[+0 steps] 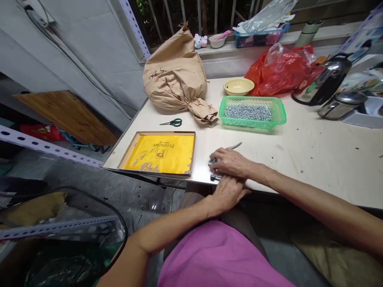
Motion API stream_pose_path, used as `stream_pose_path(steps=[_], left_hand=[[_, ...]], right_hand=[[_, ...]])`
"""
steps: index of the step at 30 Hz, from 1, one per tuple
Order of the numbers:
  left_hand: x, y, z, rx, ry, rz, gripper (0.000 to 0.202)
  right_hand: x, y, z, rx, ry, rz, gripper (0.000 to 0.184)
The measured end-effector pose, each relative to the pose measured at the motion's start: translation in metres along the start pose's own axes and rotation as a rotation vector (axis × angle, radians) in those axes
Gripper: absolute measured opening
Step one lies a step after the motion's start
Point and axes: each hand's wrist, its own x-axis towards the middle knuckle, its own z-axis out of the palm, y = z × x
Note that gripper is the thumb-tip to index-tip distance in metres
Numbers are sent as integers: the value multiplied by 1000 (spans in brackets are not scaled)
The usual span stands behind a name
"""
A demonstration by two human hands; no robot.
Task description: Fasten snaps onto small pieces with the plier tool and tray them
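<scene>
My right hand (231,161) lies palm down near the front edge of the white table (314,159), its fingers curled over small dark metal parts (213,161). My left hand (227,192) sits just below it at the table's edge, fingers closed beside another small metal piece (214,177). What each hand grips is mostly hidden. A thin metal blade or tweezers (235,146) lies just behind my right hand. To the left, a shallow cardboard tray (129,149) with a yellow liner holds several small metal pins. A green basket (281,115) further back is filled with more pins.
Scissors (172,122) lie behind the tray. A tied brown paper sack (176,75), a yellow bowl (238,86), a red plastic bag (281,71) and steel kettles (326,81) stand at the back. A black bin (60,235) and perforated metal rails (48,146) are at my lower left.
</scene>
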Motion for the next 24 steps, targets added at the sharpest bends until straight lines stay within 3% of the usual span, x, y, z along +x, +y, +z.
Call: stream_pose_path(steps=[4, 8, 10, 12, 15, 19, 21, 22, 24], left_hand=[[-36, 3, -37, -8, 51, 93, 23], [-67, -39, -86, 95, 247, -297, 22], [-77, -69, -103, 156, 255, -483, 22], [-84, -93, -111, 190, 186, -570, 22], [-85, -113, -112, 202, 64, -583, 24], [-72, -127, -112, 203, -52, -550, 28], [-63, -133, -114, 189, -116, -541, 28], [-59, -135, -115, 183, -136, -537, 27], [-53, -138, -116, 184, -152, -532, 27]], right_hand=[[17, -17, 2, -34, -65, -128, 12], [21, -18, 14, -4, -14, -186, 12], [20, -21, 22, 100, 77, -188, 13], [20, -24, 22, 244, 249, -137, 15], [22, -22, -2, 352, 650, 4, 14], [19, 9, -66, 165, 1164, 289, 11], [13, 37, -92, 65, 1245, 506, 14], [8, 51, -101, 32, 1212, 615, 18], [-3, 74, -105, -13, 1022, 811, 25]])
